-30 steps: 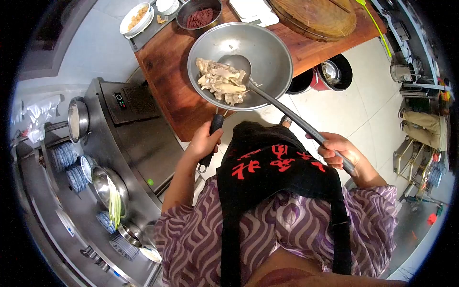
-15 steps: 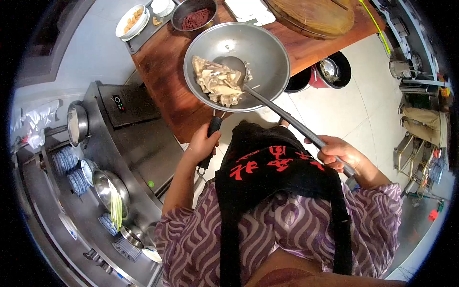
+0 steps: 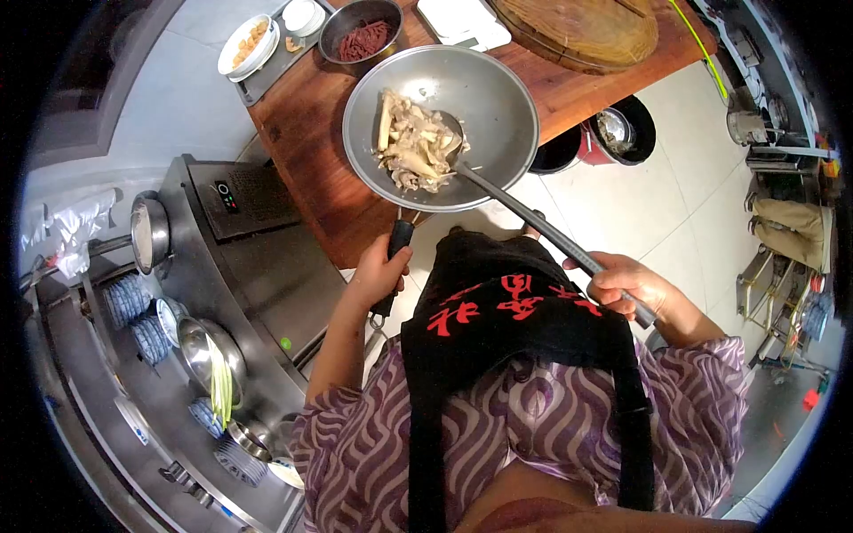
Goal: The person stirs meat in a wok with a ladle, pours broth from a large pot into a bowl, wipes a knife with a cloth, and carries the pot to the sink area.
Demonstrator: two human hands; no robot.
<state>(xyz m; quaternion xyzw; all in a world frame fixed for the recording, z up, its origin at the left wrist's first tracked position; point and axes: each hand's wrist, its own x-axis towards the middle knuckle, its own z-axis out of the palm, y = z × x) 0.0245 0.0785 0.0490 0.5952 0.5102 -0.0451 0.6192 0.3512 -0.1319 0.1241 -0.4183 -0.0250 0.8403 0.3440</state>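
My left hand [image 3: 378, 274] is wrapped round the black handle of a grey metal wok [image 3: 499, 111]. The wok is over the near edge of the wooden table; whether it touches the wood I cannot tell. Cut pale-brown pieces that look like mushrooms [image 3: 416, 151] lie in the wok, left of its middle. My right hand [image 3: 627, 286] grips the long dark handle of a ladle [image 3: 542, 222]. The ladle's bowl is inside the wok, against the right side of the food and partly covered by it.
Behind the wok, the wooden table [image 3: 293, 133] holds a bowl of dark red shreds [image 3: 364, 40], a white scale [image 3: 464, 19] and a round chopping board [image 3: 577, 27]. Buckets [image 3: 631, 131] stand on the floor at right. At left is a steel counter [image 3: 267, 284] with several bowls.
The food has shifted in the wok, away from its left wall toward the ladle, and its pieces lie differently. Both hands keep their grips; the wok has barely moved.
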